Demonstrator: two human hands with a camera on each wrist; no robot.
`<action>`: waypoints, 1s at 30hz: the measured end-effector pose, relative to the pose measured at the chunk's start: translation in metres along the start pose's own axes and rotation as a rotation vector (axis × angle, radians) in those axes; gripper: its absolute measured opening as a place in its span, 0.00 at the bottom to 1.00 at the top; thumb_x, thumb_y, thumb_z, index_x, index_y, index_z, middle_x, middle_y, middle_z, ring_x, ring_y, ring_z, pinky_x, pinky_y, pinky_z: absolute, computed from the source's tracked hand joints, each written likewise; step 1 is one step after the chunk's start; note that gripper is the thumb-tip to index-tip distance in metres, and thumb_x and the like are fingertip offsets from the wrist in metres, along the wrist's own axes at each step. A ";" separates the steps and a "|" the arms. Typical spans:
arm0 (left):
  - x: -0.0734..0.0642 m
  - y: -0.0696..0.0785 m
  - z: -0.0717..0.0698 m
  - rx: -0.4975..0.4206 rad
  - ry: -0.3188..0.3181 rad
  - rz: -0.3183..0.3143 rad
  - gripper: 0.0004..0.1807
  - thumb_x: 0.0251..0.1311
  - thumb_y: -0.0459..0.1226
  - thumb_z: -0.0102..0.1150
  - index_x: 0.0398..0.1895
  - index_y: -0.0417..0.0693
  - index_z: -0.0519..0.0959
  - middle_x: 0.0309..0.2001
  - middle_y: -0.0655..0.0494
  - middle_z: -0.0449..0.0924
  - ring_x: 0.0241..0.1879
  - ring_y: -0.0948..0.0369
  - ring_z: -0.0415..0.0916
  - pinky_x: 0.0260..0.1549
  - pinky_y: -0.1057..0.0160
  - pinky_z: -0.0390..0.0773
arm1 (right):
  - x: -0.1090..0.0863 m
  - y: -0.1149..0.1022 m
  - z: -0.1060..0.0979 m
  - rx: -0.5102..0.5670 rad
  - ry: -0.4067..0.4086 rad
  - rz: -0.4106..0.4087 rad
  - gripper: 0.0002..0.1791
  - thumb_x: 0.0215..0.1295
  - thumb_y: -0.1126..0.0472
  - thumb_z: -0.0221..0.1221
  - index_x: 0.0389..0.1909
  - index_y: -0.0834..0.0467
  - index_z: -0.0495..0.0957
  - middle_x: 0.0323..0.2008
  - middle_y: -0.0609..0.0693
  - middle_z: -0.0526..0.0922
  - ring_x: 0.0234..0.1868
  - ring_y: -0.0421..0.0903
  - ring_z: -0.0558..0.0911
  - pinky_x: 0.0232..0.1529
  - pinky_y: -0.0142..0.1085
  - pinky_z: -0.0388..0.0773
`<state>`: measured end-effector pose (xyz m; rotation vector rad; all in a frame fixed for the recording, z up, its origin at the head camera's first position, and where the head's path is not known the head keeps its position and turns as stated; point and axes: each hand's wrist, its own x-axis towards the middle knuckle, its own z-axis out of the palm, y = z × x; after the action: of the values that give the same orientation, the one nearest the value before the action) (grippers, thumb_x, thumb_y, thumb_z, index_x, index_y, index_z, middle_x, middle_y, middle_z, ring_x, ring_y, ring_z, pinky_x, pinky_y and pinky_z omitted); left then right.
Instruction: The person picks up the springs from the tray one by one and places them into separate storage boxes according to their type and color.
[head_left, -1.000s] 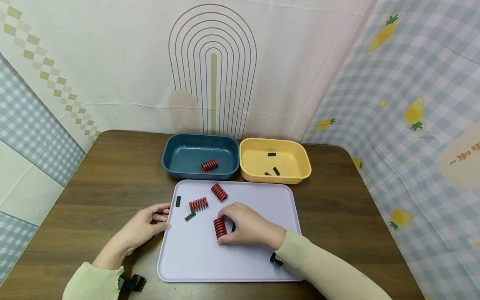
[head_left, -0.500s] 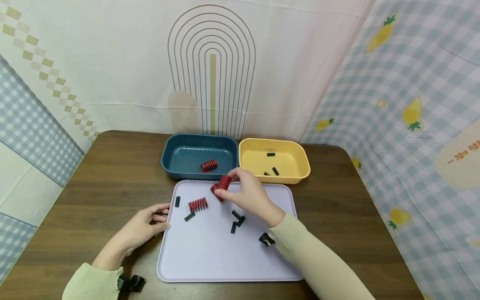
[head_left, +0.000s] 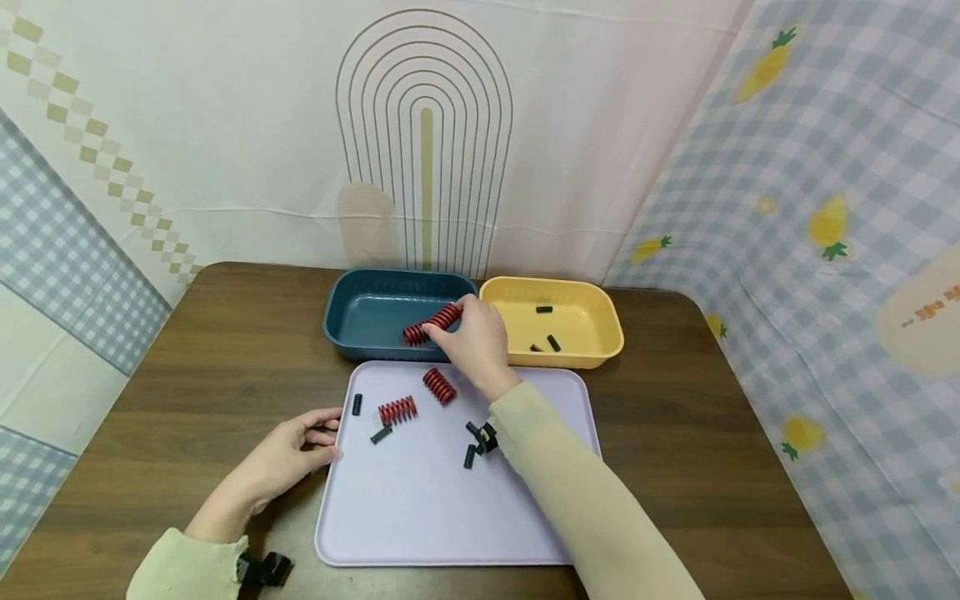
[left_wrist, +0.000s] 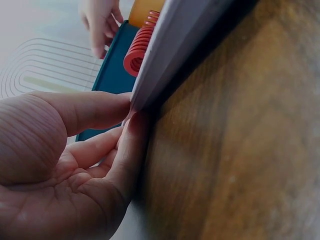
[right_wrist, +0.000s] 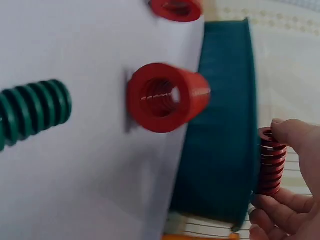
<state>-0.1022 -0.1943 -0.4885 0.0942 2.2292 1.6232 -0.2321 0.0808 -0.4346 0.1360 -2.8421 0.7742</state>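
In the head view my right hand (head_left: 480,346) pinches a red coil spring (head_left: 444,316) between thumb and fingers over the right part of the dark blue bin (head_left: 367,302). The right wrist view shows the same spring (right_wrist: 272,162) held by its two ends. Another red spring (head_left: 414,334) lies in that bin. My left hand (head_left: 288,454) grips the left edge of the lilac tray (head_left: 405,508), thumb above and a finger below the rim in the left wrist view. On the tray lie two red springs (head_left: 438,387) and several small dark green springs (head_left: 469,456).
A yellow bin (head_left: 588,329) holding several small dark springs (head_left: 553,342) stands to the right of the blue one, behind the tray. Everything rests on a brown wooden table (head_left: 675,433). Patterned cloth (head_left: 555,150) hangs behind and at the sides.
My right hand has carried the red spring up from the middle of the tray, over another red spring, to above the blue bin. The left hand stays on the tray's edge.
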 end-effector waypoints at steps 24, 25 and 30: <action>0.001 0.000 -0.001 0.005 0.010 -0.006 0.32 0.60 0.28 0.62 0.68 0.37 0.64 0.57 0.42 0.70 0.50 0.52 0.75 0.41 0.66 0.78 | 0.019 -0.007 0.020 -0.233 -0.130 0.061 0.28 0.49 0.30 0.65 0.25 0.51 0.72 0.26 0.45 0.76 0.45 0.50 0.68 0.49 0.50 0.53; 0.001 0.000 -0.001 0.005 0.011 -0.007 0.32 0.60 0.28 0.62 0.68 0.37 0.64 0.57 0.42 0.70 0.50 0.52 0.75 0.41 0.66 0.78 | 0.020 -0.007 0.020 -0.235 -0.132 0.063 0.28 0.50 0.30 0.65 0.25 0.51 0.72 0.26 0.45 0.76 0.46 0.50 0.68 0.49 0.50 0.53; 0.000 0.001 -0.001 0.005 0.013 -0.006 0.32 0.60 0.28 0.62 0.68 0.37 0.64 0.57 0.42 0.71 0.50 0.52 0.75 0.41 0.66 0.78 | 0.022 -0.006 0.023 -0.240 -0.133 0.072 0.27 0.51 0.31 0.65 0.32 0.52 0.77 0.32 0.46 0.80 0.48 0.51 0.67 0.50 0.49 0.53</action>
<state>-0.1028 -0.1947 -0.4878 0.0788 2.2413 1.6198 -0.2564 0.0626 -0.4467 0.0522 -3.0534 0.4459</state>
